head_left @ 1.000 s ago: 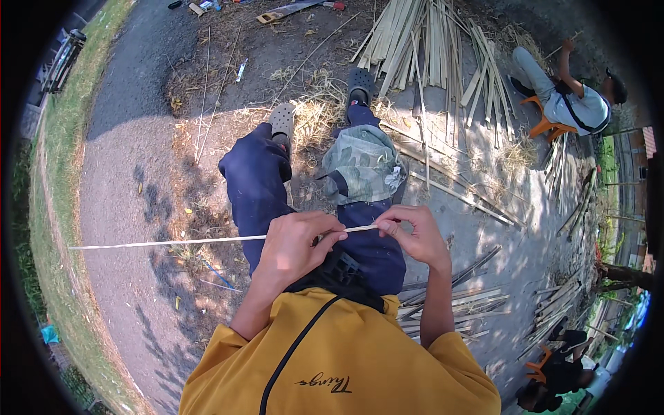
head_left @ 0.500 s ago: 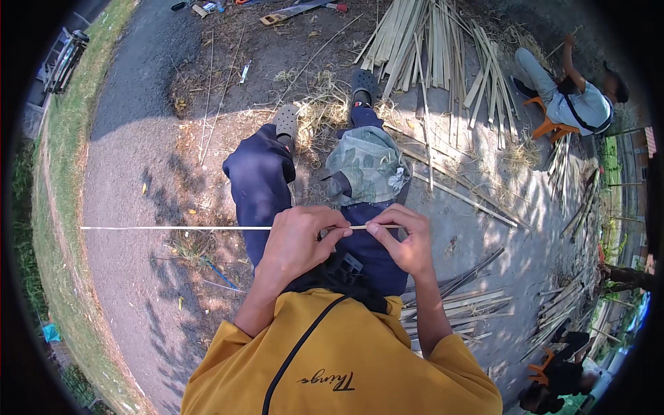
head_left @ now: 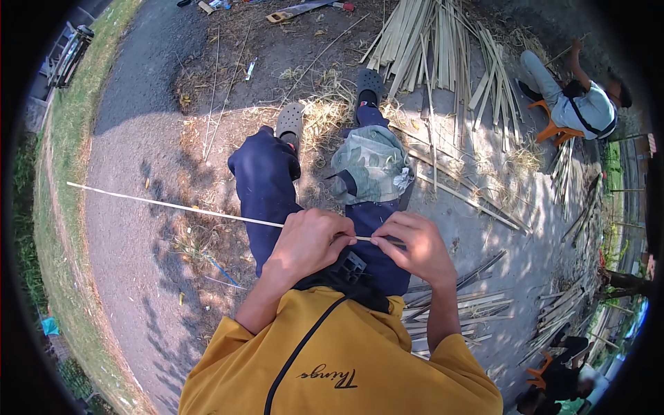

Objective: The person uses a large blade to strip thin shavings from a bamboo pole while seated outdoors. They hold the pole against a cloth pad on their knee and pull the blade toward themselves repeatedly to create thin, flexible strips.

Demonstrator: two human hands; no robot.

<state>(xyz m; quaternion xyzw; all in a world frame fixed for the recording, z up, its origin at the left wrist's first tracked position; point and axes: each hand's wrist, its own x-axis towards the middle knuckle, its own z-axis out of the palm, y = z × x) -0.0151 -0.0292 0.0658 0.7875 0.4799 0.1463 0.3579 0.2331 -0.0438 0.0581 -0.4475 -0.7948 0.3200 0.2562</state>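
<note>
I sit with my legs in dark blue trousers stretched out. My left hand (head_left: pixel 309 240) and my right hand (head_left: pixel 415 247) both pinch a long, thin pale bamboo strip (head_left: pixel 173 206) over my lap. The strip runs far out to my left, rising slightly toward its free tip. A small dark blade seems to lie against the strip by my right fingers, though it is hard to make out. A folded camouflage cloth (head_left: pixel 370 164) rests on my right thigh.
A pile of split bamboo slats (head_left: pixel 443 41) lies ahead on the dirt, more slats (head_left: pixel 477 304) to my right. A person (head_left: pixel 581 104) sits on an orange stool at the far right. A hand saw (head_left: pixel 304 10) lies at the top. Grass borders the paved path on the left.
The strip's free end has swung upward, so it now slants instead of lying level. My hands have stayed together over my lap, shifting slightly along the strip.
</note>
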